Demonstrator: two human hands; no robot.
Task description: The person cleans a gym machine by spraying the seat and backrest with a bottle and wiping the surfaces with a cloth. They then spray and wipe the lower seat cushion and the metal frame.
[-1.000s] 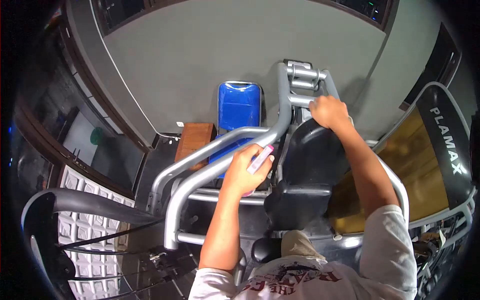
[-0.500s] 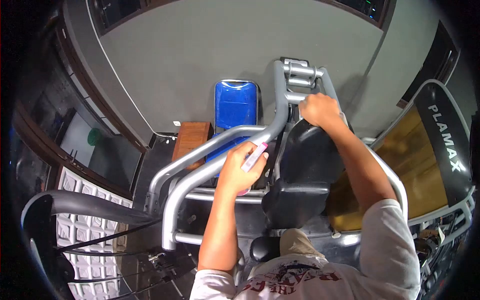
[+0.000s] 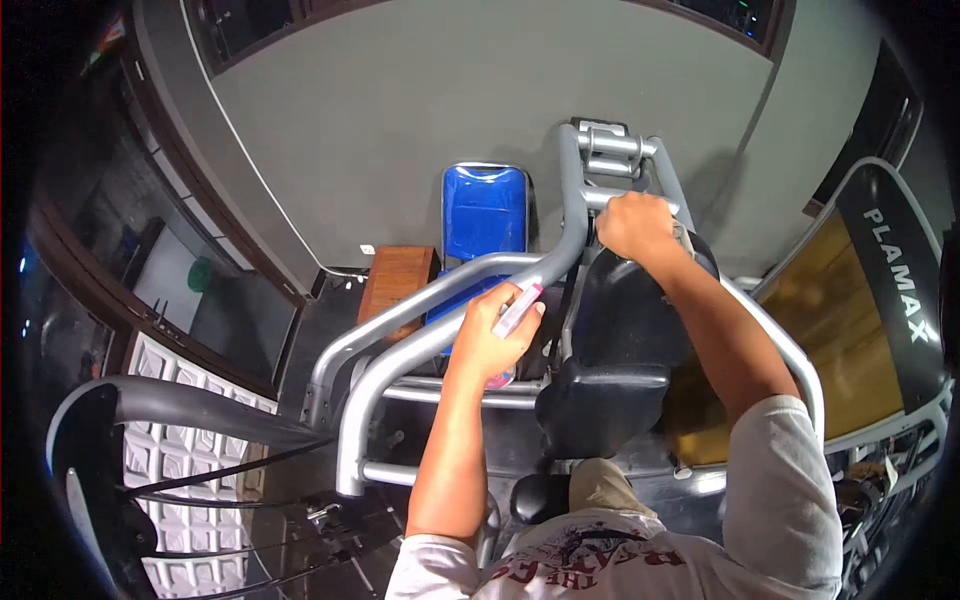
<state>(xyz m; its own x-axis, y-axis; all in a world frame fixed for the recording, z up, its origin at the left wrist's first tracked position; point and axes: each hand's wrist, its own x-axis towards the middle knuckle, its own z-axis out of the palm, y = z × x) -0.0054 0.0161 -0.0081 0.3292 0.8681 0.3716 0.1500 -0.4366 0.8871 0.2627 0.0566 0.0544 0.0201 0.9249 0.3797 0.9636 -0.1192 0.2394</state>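
Observation:
My left hand (image 3: 492, 335) is wrapped round a spray bottle; its pale head (image 3: 516, 312) with a pink tip points forward above the fist. Part of the bottle's pink and blue body shows below the palm. This hand is over the bent silver tubes (image 3: 400, 365) of a gym machine. My right hand (image 3: 636, 226) is closed at the top of the black padded backrest (image 3: 635, 310), just below a silver crossbar (image 3: 612, 196). Its fingers curl away from view and are slightly blurred, so what they hold is hidden.
A blue chair (image 3: 485, 215) and a brown wooden box (image 3: 397, 290) stand by the grey wall. On the right is a panel (image 3: 800, 350) marked PLAMAX. A dark machine arm (image 3: 200, 410) and white patterned blocks (image 3: 185, 470) are at left.
The whole view has shifted slightly, so things appear a little further right. My right hand stays at the top of the backrest, and my left hand keeps hold of the spray bottle.

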